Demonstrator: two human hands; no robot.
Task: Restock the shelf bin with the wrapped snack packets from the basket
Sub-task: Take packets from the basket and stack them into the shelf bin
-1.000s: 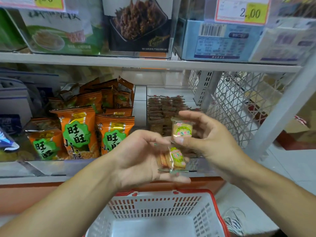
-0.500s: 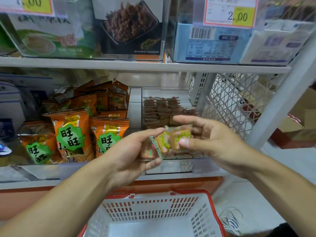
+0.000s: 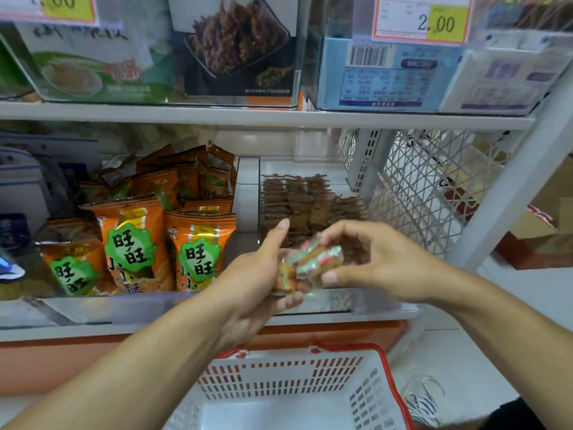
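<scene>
Spanning the whole view, a white metal shelf (image 3: 266,114) carries clear plastic boxes on its upper board, with yellow price tags (image 3: 421,18) clipped to their fronts. On the lower board, at the right end beside a white wire mesh panel (image 3: 428,187), sits the clear shelf bin (image 3: 310,166); brown wrapped packets (image 3: 297,197) stand in tidy rows against its back wall, and its front part is hidden behind the hands. Left of it, another clear bin holds glossy orange snack bags (image 3: 198,249) with green labels, standing upright and leaning on each other.

Below the shelf's front edge stands the basket (image 3: 356,395), white slotted plastic with a red rim; the part of its floor that shows is bare.

The left hand (image 3: 257,280) is cupped palm up in front of the shelf bin's front wall, fingers curled under a small bunch of wrapped snack packets (image 3: 310,265), thumb raised. The packets are crinkly clear film with green and pink print over tan squares, blurred. The right hand (image 3: 381,262) reaches in from the right, its thumb and fingertips pinching the same bunch at its right side.
</scene>
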